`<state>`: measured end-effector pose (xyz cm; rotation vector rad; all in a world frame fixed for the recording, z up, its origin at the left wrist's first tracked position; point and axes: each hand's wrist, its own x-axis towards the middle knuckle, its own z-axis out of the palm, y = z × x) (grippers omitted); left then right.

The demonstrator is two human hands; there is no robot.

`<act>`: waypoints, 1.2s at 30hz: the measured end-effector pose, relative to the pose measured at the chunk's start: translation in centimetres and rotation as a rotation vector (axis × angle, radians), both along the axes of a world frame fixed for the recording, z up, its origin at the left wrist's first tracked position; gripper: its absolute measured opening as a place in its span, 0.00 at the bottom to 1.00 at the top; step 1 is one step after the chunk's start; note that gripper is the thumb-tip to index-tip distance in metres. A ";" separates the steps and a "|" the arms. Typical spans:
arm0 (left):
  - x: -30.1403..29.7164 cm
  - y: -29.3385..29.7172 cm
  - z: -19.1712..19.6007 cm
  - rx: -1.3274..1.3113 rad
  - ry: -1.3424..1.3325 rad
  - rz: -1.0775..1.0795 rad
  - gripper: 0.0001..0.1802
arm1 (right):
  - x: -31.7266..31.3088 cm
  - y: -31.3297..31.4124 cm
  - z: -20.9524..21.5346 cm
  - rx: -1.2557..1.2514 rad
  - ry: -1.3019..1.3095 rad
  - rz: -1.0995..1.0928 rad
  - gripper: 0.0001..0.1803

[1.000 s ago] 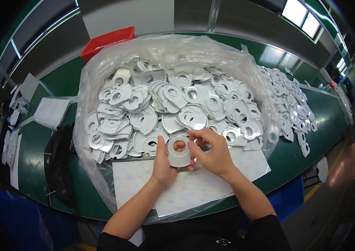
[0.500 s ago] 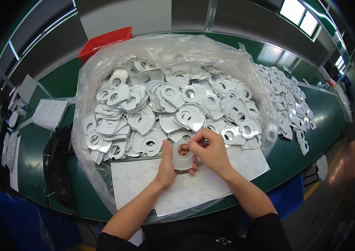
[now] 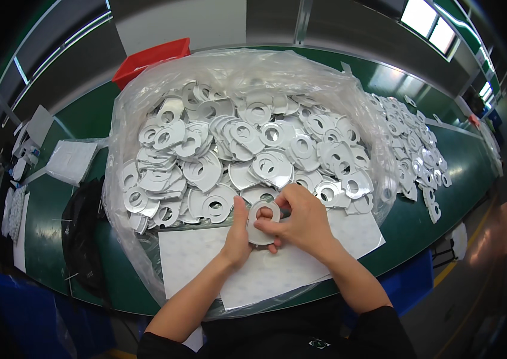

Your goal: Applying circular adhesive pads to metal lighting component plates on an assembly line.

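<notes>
A flat, silver-grey round plate [image 3: 258, 237] with a large hole is held above white sheets [image 3: 191, 254], facing up toward me. My left hand [image 3: 238, 240] grips its left side, thumb upright along the edge and fingertips showing under the lower rim. From the right, my right hand [image 3: 308, 222] closes on the same plate. Its thumb lies across the face by the hole, while the other fingers bend around the far right edge and are partly hidden. Just beyond both hands lies a large heap of similar plates [image 3: 214, 205] on clear plastic.
Crumpled clear plastic [image 3: 128, 236] surrounds the heap on the green table [image 3: 47, 233]. More plates [image 3: 412, 143] lie spread at the right. A red bin [image 3: 152, 61] stands at the back left, a wrapped white packet [image 3: 71, 161] and a black bag [image 3: 83, 239] at the left.
My right hand has shifted its grip: its fingertips were pinched by the plate's upper right edge, and now the thumb lies across the face by the hole. My left hand stays nearly still.
</notes>
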<state>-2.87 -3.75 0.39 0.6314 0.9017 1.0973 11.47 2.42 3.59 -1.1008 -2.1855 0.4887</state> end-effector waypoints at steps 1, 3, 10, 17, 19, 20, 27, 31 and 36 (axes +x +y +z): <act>-0.1 0.1 0.1 -0.020 -0.028 0.007 0.46 | 0.4 0.4 -0.2 -0.134 0.053 0.077 0.22; -0.2 0.3 0.1 -0.041 -0.055 0.014 0.46 | 0.9 0.9 -0.1 -0.269 0.105 0.155 0.20; -0.6 0.6 0.7 -0.096 -0.137 -0.006 0.48 | 0.9 0.7 0.4 -0.372 0.135 0.106 0.11; -0.8 0.1 1.7 -0.129 -0.347 -0.018 0.48 | 1.3 1.8 0.2 -0.577 0.315 0.158 0.08; -1.2 0.0 1.6 0.090 -0.390 -0.061 0.47 | 2.8 3.5 0.1 -0.575 0.515 0.148 0.07; -1.5 -0.1 1.9 0.160 -0.333 -0.002 0.46 | 3.6 4.2 0.8 -0.725 0.644 0.078 0.06; -6.9 0.7 3.3 0.558 1.273 0.710 0.15 | 9.7 7.9 2.2 -0.372 1.766 -0.182 0.12; -7.4 1.3 1.6 0.511 1.699 0.835 0.15 | 6.4 5.7 2.9 -0.361 1.385 -0.165 0.10; -6.8 1.3 0.5 0.412 1.928 0.747 0.17 | -0.2 -0.3 2.2 -0.300 0.267 0.537 0.10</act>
